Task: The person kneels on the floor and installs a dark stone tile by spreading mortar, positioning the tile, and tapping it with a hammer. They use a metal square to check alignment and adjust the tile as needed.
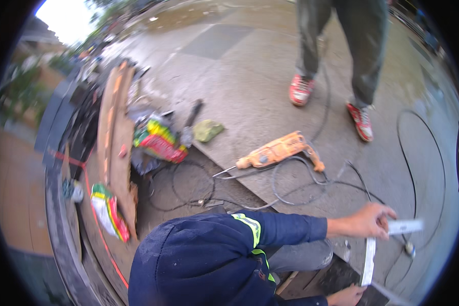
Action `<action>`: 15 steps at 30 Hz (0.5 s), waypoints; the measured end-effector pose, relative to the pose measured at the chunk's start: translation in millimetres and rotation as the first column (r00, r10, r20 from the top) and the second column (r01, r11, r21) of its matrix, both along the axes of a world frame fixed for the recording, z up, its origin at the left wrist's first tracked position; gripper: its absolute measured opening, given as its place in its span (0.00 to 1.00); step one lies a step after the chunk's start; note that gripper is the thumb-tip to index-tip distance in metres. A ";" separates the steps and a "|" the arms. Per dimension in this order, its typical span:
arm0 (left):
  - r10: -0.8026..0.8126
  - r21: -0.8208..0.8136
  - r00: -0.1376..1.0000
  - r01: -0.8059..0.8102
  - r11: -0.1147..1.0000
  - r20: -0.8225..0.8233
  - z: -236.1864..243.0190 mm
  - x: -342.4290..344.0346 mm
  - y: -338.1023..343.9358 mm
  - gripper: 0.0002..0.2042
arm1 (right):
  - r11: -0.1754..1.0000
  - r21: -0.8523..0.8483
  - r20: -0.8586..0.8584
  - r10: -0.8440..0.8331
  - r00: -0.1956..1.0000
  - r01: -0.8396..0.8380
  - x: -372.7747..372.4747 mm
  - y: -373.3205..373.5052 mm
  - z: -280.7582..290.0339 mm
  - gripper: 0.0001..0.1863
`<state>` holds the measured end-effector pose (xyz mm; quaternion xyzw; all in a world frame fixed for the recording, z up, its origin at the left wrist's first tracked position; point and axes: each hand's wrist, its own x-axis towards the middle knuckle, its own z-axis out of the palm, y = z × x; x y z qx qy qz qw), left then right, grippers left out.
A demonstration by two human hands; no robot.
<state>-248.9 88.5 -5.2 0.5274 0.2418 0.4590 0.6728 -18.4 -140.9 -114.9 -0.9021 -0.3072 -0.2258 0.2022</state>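
Observation:
Neither of my hands is in view. A co-worker in a dark navy hooded jacket [188, 260] with reflective bands crouches just below me. Their upper hand [370, 222] pinches pale, flat strips [405, 227] that form an angle at the right. Their lower hand [347, 297] is at the bottom end of the downward strip [368, 260]. An orange power drill [270, 153] with a long bit lies on the concrete above them, among looped grey and black cables [298, 201].
A person in red shoes [359, 120] stands at upper right. Left are wooden planks [112, 127], colourful plastic bags [158, 140], a hammer-like tool [194, 115], a yellow-green lump [208, 130], a can [76, 191] and red cord [102, 229]. A concrete slab edge [239, 183] crosses the middle.

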 end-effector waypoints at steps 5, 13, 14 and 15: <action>0.349 0.559 0.912 -0.176 0.810 -0.218 0.0 14.6 -23.0 0.28 | 0.958 0.285 -0.241 0.049 0.969 0.023 -29.4 8.7 27.8 0.29; 0.489 0.605 0.774 -0.177 0.776 -0.401 -0.3 78.4 -38.3 0.34 | 0.949 0.291 -0.679 0.117 0.725 0.120 -14.3 4.0 40.1 0.29; 0.538 0.608 0.723 -0.206 0.766 -0.433 -1.3 86.2 -36.8 0.35 | 0.955 0.277 -0.678 0.115 0.725 0.107 -11.1 2.8 37.9 0.29; 0.583 0.611 0.668 -0.237 0.755 -0.462 -3.6 94.1 -35.7 0.36 | 0.962 0.254 -0.667 0.103 0.738 0.096 -8.3 2.4 35.5 0.29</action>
